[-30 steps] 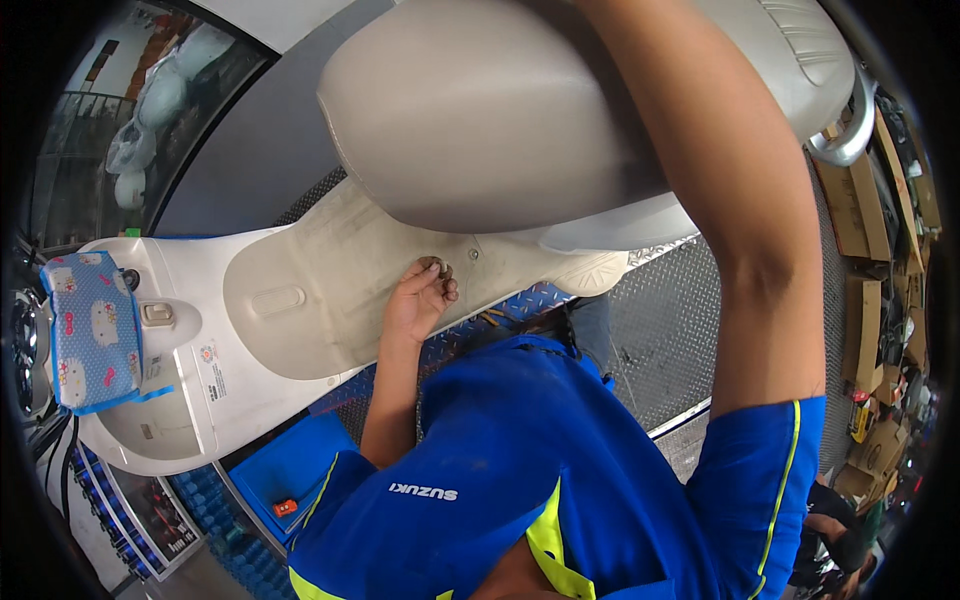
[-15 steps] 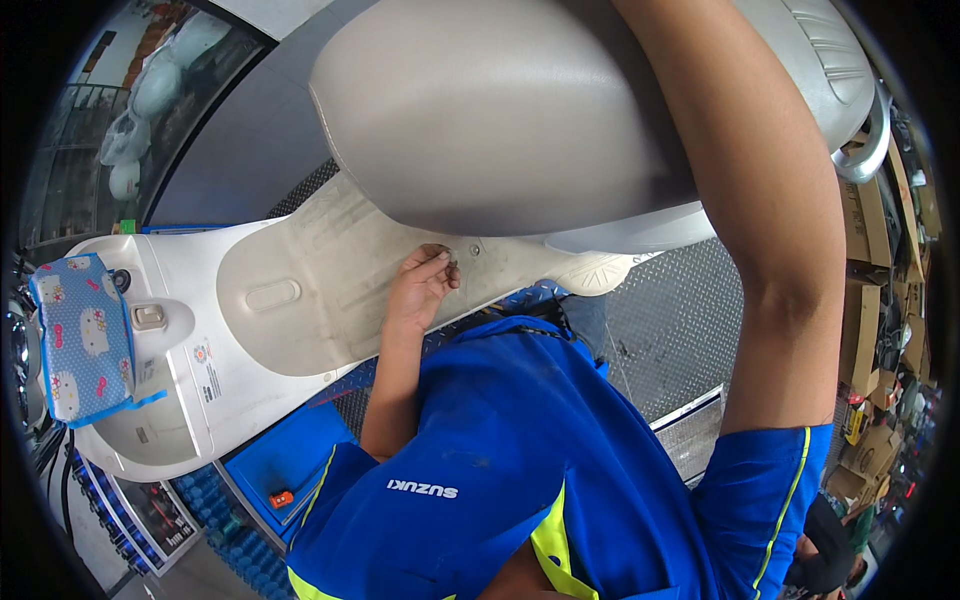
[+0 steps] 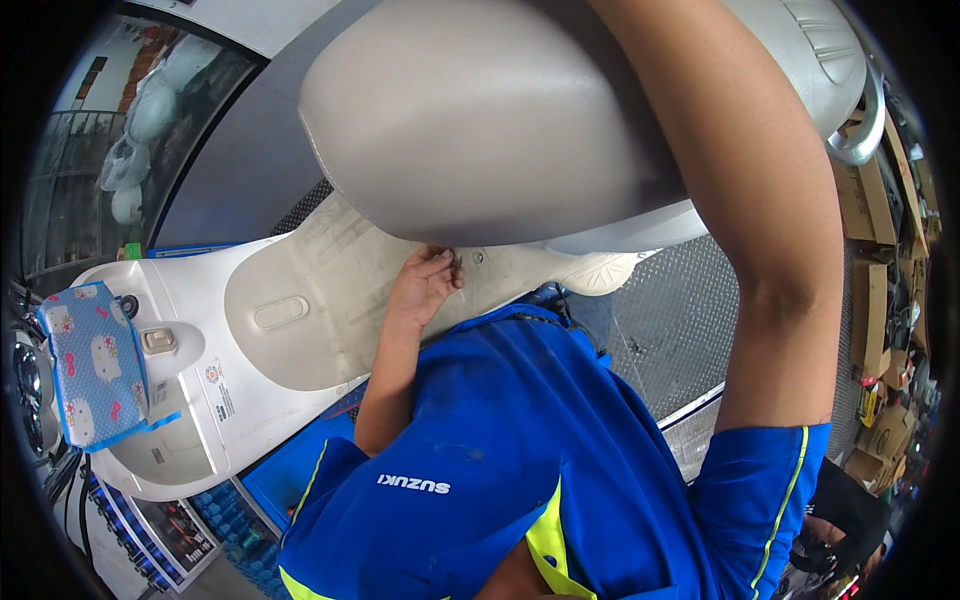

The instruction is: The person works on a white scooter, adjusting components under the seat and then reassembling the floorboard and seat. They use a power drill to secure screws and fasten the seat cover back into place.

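My left hand is closed at the scooter's floorboard, with thumb and fingers pinched together. Its fingertips lie just below the lower edge of the beige seat, beside a small round fastener in the floorboard. Whatever the pinch holds, if anything, is too small to make out. My right arm reaches up across the rear part of the seat. The right hand lies beyond the upper edge of the picture.
A blue dotted pouch hangs at the scooter's front. The grab rail sticks out at the rear. Cardboard boxes line the right side, and a person in dark clothing is at lower right. Diamond-plate metal lies beneath.
The view has shifted slightly, so the scooter's front appears lower and further right. My left fingertips now meet the seat's edge in the picture; the hand stays pinched. The right arm keeps its pose.
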